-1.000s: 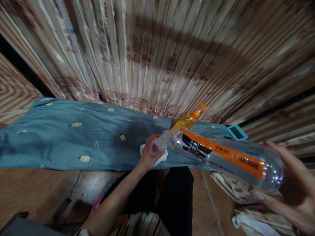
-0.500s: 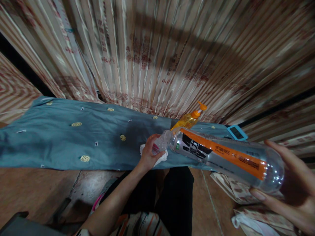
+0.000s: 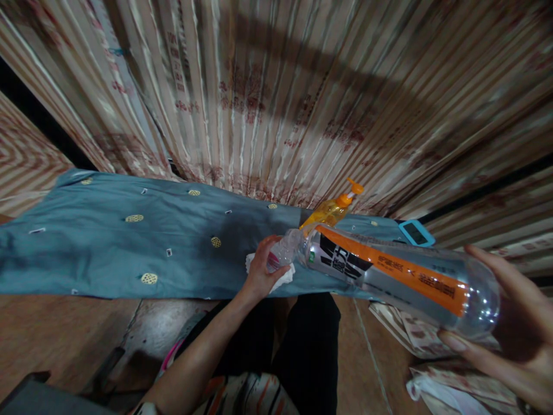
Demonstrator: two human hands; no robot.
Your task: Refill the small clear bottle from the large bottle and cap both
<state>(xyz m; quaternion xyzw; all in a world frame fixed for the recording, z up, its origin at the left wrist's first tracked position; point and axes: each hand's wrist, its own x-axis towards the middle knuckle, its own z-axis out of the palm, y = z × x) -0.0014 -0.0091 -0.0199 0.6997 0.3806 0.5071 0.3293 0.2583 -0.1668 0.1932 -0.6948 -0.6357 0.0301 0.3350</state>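
My right hand (image 3: 510, 334) grips the base end of a large clear plastic bottle (image 3: 389, 268) with an orange, black and silver label. The bottle is tilted, its neck lower and pointing left. Its mouth meets the top of a small clear bottle (image 3: 286, 246), which my left hand (image 3: 261, 268) holds with fingers wrapped round it. Whether the two mouths touch is hard to make out. Beneath my left hand lies a white tissue (image 3: 283, 279). Just behind the large bottle's neck stands an orange pump bottle (image 3: 326, 212).
A blue-green cloth with pineapple prints (image 3: 108, 248) covers the long table. Near its right end lies a light-blue device with a dark screen (image 3: 416, 233). A striped curtain (image 3: 259, 104) hangs right behind. Bags (image 3: 453, 386) sit on the floor at right.
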